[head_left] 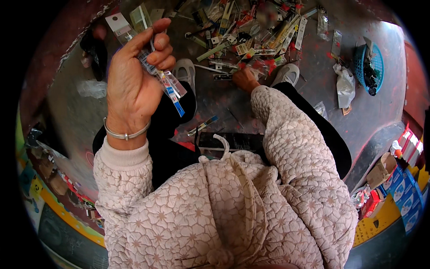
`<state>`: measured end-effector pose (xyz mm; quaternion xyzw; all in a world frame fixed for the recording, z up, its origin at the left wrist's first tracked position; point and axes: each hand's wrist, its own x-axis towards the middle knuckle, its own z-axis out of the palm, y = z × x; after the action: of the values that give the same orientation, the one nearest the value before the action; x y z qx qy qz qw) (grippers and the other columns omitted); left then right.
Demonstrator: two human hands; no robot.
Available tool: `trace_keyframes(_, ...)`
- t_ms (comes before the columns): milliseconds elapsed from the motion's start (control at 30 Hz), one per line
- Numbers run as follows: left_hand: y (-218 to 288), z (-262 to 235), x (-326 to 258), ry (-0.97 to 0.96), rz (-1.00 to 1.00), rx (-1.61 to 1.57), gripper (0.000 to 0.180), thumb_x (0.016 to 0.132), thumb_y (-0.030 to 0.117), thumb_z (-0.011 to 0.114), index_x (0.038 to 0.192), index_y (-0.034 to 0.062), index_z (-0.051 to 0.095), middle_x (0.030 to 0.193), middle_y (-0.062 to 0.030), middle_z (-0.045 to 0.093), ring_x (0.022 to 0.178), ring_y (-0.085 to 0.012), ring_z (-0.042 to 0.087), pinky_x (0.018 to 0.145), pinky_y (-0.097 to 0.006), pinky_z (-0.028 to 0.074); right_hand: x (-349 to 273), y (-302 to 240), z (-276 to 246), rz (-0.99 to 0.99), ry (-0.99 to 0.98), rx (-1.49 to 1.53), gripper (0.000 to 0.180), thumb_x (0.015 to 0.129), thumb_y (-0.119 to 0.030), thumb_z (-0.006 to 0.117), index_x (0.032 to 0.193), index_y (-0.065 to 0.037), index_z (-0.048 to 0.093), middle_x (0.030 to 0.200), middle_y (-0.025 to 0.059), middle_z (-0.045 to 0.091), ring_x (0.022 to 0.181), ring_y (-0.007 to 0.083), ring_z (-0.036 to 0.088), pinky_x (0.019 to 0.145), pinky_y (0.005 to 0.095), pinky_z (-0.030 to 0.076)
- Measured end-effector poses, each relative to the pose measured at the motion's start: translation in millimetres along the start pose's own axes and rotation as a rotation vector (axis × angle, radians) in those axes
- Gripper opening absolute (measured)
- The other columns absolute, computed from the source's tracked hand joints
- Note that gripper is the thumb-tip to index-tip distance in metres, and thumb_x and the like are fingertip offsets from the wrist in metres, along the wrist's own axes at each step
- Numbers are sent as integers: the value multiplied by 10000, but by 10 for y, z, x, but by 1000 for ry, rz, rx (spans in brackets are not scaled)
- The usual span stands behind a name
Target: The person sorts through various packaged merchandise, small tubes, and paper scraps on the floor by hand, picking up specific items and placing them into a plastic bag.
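Raised on the left, my left hand is closed around several slim items, among them a clear plastic packet with a blue and white strip that slants down past the palm. My right hand reaches down to the near edge of a heap of small packaged items on the floor. Its fingers point into the clutter beside a dark flat packet and are mostly hidden, so their grip is unclear. Another slim packet lies on the floor between my legs.
A blue plastic basket with dark contents stands at the right, near a white plastic bag. Clear crumpled plastic and a dark bag lie at the left. Cardboard boxes sit at the lower right. My shoes flank the heap's near edge.
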<state>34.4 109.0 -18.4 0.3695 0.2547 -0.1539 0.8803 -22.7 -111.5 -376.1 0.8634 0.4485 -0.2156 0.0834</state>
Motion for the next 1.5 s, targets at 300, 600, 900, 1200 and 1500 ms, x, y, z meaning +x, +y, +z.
trace_keyframes(300, -14, 12, -4, -152, -12, -54, 263, 888, 101, 449, 1078, -79, 482, 739, -39, 479, 571, -75, 367, 539, -210, 307, -47, 1222, -762, 787, 258, 429, 238, 801, -260, 538, 953, -105, 634, 839, 136, 655, 794, 321, 634, 716, 427, 483)
trace_keyframes(600, 14, -62, -32, -197, -37, -42, 259, 889, 106, 452, 1070, -75, 487, 733, -35, 476, 573, -77, 366, 539, -213, 308, 149, 1352, -1159, 636, 295, 925, 447, 683, -375, 635, 1004, -64, 632, 967, 163, 640, 902, 342, 612, 803, 432, 474)
trace_keyframes(900, 22, -35, -51, -88, -30, -39, 263, 887, 107, 454, 1073, -77, 488, 716, -36, 456, 550, -74, 348, 519, -212, 286, 57, -308, -47, 488, 59, 31, 94, 740, -110, 582, 707, -115, 670, 718, 99, 649, 655, 206, 636, 517, 374, 464)
trace_keyframes(1200, 10, -15, 20, -82, -31, -32, 260, 884, 99, 458, 1073, -78, 485, 721, -40, 461, 552, -75, 357, 518, -217, 289, 1, 131, -283, 425, -146, 244, 91, 735, -161, 601, 719, -122, 681, 756, 75, 666, 746, 237, 652, 583, 384, 484)
trace_keyframes(1500, 8, 229, -32, -99, -33, -17, 267, 911, 96, 452, 1114, -78, 453, 716, -25, 423, 562, -69, 352, 513, -207, 292, -213, 1410, -908, 871, 291, 598, 300, 742, -264, 596, 916, -25, 650, 904, 191, 635, 821, 341, 626, 715, 432, 487)
